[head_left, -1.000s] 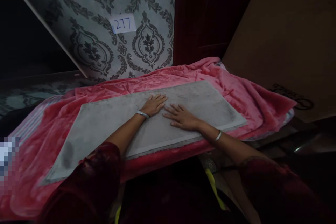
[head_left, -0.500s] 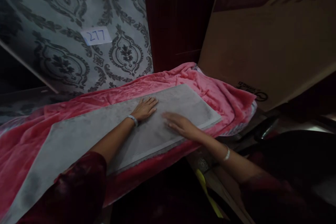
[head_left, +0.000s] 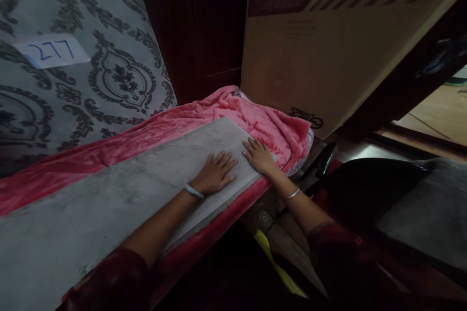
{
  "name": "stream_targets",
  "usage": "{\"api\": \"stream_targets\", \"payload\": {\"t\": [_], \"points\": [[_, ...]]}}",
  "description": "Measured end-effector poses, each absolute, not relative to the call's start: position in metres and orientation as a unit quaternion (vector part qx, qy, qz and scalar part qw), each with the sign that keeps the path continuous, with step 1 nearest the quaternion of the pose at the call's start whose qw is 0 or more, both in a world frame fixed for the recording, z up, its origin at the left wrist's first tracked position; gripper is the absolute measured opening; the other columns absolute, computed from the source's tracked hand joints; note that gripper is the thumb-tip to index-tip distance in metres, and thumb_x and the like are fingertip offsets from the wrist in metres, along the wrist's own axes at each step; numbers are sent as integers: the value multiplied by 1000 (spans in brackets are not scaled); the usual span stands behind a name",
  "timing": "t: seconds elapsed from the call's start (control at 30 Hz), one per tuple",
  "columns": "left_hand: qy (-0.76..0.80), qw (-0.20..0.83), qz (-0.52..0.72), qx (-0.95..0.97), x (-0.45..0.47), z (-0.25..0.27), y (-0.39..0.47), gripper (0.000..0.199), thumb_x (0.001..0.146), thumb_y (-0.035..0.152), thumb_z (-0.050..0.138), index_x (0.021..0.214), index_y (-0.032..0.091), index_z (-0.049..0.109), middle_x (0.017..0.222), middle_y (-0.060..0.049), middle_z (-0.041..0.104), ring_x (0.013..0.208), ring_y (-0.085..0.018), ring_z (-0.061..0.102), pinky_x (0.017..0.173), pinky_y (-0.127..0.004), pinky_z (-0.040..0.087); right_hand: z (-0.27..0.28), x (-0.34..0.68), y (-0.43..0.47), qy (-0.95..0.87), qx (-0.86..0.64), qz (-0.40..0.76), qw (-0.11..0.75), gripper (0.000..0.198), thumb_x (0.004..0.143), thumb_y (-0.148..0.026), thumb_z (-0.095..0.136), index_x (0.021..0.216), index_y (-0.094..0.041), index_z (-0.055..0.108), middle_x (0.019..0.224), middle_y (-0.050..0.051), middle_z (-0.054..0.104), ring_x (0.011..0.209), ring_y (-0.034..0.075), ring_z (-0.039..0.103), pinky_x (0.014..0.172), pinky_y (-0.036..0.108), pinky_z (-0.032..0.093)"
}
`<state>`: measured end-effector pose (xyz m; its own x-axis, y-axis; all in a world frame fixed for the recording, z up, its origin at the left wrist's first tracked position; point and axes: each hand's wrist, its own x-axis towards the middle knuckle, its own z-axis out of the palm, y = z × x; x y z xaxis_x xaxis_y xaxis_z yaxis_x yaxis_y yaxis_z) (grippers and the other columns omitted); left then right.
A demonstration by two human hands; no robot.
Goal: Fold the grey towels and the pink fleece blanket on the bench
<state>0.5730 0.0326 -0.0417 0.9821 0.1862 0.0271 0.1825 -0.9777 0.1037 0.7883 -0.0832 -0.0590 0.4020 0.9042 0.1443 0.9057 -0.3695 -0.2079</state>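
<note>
A long grey stone-look panel [head_left: 120,189] lies flat on a pink plush blanket [head_left: 153,131], and from my remote seat I see both of the wearer's hands pressed on its right-hand end. The left hand [head_left: 213,175] rests palm down with fingers spread, gripping nothing, just inside the panel's near edge. The right hand [head_left: 260,155] lies equally flat and unclenched at the panel's right corner, its fingertips reaching to where the blanket begins. Each wrist carries a silver bangle [head_left: 193,191]. As far as I can judge, the panel is fully laid down and seated on the blanket; neither hand has any hold on an edge, so no lifting has begun. Behind the panel, a damask-patterned sheet [head_left: 91,58] stands leaning, bearing a white label [head_left: 51,51] marked 277. To the panel's right, a large cardboard carton [head_left: 328,43] leans against dark wooden furniture [head_left: 197,24].
</note>
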Motion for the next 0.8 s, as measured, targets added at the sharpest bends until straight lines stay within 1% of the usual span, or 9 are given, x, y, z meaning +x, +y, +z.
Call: {"api": "stream_targets", "payload": {"t": [0.13, 0.27, 0.37, 0.43, 0.5, 0.57, 0.63, 0.7, 0.8], "points": [[10, 86, 10, 996, 570, -40, 0, 62, 102, 57, 36, 159, 33, 35, 169, -9, 28, 157, -32, 22, 125, -63, 16, -70, 793, -105, -546, -827, -43, 129, 61, 105, -46, 29, 158, -17, 42, 165, 14, 35, 153, 32, 30, 121, 59, 25], [-56, 118, 9, 991, 559, -39, -23, 64, 100, 55, 42, 160, 33, 35, 168, -10, 30, 157, -31, 22, 126, -61, 17, -79, 801, -120, -544, -829, -53, 122, 61, 104, -45, 30, 158, -18, 40, 165, 13, 35, 152, 32, 31, 120, 61, 26], [-104, 162, 15, 981, 550, -38, -36, 59, 101, 53, 42, 157, 34, 40, 164, -8, 39, 156, -29, 26, 127, -59, 18, -77, 811, -119, -546, -830, -24, 108, 60, 103, -46, 31, 156, -20, 45, 163, 12, 38, 152, 33, 32, 118, 63, 29], [-122, 210, 27, 970, 546, -37, -36, 53, 103, 50, 36, 152, 34, 48, 161, -5, 45, 153, -23, 33, 127, -50, 24, -68, 813, -107, -544, -831, -11, 113, 59, 103, -45, 31, 153, -19, 48, 162, 13, 41, 151, 33, 33, 118, 62, 30], [-86, 250, 59, 963, 544, -34, -24, 53, 105, 47, 28, 147, 30, 55, 159, -5, 48, 149, -18, 41, 125, -40, 32, -54, 809, -84, -550, -824, -13, 133, 59, 103, -41, 30, 155, -16, 46, 162, 14, 40, 152, 33, 32, 119, 59, 31], [9, 251, 105, 962, 545, -28, 0, 57, 105, 44, 23, 146, 22, 57, 158, -8, 49, 146, -17, 45, 122, -35, 36, -39, 797, -55, -561, -814, -19, 149, 62, 103, -39, 30, 158, -13, 39, 165, 16, 34, 153, 32, 29, 121, 58, 29], [108, 209, 139, 962, 548, -20, 34, 58, 105, 40, 23, 148, 16, 54, 157, -11, 49, 147, -19, 43, 124, -38, 33, -25, 780, -25, -558, -816, -13, 151, 64, 103, -40, 30, 161, -12, 32, 168, 16, 27, 155, 32, 25, 122, 57, 27], [168, 156, 142, 963, 555, -12, 69, 58, 103, 36, 26, 152, 12, 47, 160, -13, 45, 150, -21, 38, 126, -41, 30, -19, 760, 0, -544, -825, -2, 152, 66, 104, -44, 30, 163, -14, 27, 170, 16, 22, 156, 32, 21, 122, 58, 26], [193, 102, 109, 970, 574, -5, 109, 59, 102, 33, 30, 156, 15, 40, 164, -12, 38, 154, -22, 32, 128, -44, 25, -26, 738, 18, -538, -830, 0, 149, 69, 104, -50, 29, 163, -15, 27, 170, 17, 19, 157, 35, 17, 120, 63, 24]]}}
